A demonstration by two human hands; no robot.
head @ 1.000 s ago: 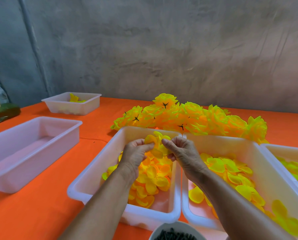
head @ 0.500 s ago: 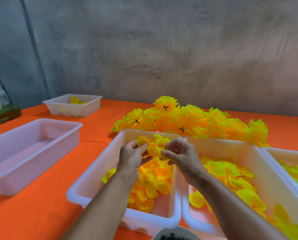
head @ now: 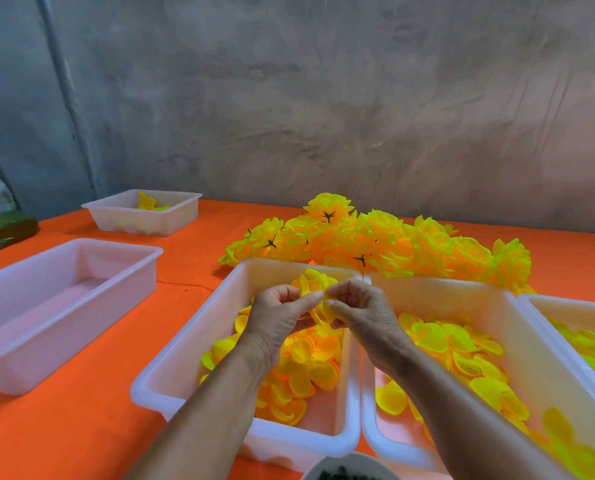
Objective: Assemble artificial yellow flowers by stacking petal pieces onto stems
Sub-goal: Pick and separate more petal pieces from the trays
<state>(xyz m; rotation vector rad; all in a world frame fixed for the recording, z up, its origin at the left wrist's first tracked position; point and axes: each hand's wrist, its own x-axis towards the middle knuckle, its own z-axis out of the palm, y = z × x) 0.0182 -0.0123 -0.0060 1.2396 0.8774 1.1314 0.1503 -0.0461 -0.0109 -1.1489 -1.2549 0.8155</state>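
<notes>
A part-built yellow flower (head: pixel 315 285) is held between both hands above the middle white bin (head: pixel 181 351). My left hand (head: pixel 278 317) pinches its petals from the left, thumb and fingers curled. From the right, my right hand (head: pixel 361 311) pinches the same piece with fingertips together. The stem is hidden by my fingers. Loose yellow petal pieces (head: pixel 303 372) fill the bin under my hands. A second bin (head: pixel 517 344) to the right holds larger petals (head: pixel 455 348). Finished yellow flowers (head: pixel 375 244) lie heaped behind the bins.
An empty white bin (head: pixel 46 306) stands at the left and a small bin (head: pixel 143 213) with a few petals at the far left. A third petal bin (head: pixel 580 334) sits at the right edge. A bowl of dark pieces (head: pixel 348 472) shows at the bottom. Orange cloth (head: pixel 81 427) covers the table.
Both hands stayed together over the middle bin, working the petals. The flower sits a little more between the fingertips. The view shifted slightly.
</notes>
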